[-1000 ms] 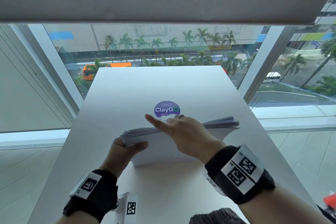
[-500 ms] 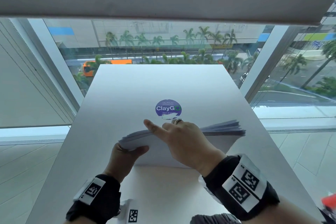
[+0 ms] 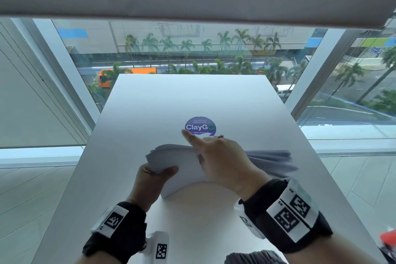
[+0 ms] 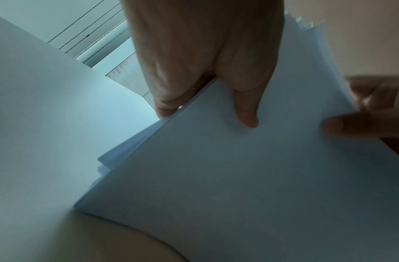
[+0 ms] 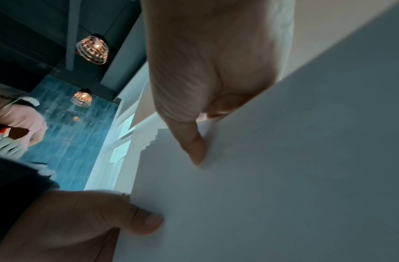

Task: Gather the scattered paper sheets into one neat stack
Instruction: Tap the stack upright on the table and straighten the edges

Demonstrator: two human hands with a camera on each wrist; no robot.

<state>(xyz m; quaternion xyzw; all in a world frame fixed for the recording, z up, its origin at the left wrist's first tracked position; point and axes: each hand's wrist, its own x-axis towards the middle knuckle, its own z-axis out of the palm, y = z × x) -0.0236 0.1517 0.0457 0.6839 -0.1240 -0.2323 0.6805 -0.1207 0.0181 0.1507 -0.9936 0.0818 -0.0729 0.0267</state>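
The sheets [image 3: 184, 169] stand on edge on the surface [image 3: 150, 103], their long axis running across between both hands. The left hand [image 3: 150, 180] pinches the left end, thumb in front and fingers behind; the right hand [image 3: 222, 161] grips the top edge near the middle, thumb in front and index finger stretched out. Beyond the right fingers, the far end fans loose and blurred. The right wrist view shows stepped, uneven corners there, which the head view smears; tapping down probably comes next.

Your right hand [image 5: 207, 67] grips the paper stack [image 5: 283, 177].
Your thumb lies on its near face; below it, your left hand's [image 5: 77, 225] thumb presses the stepped edge.
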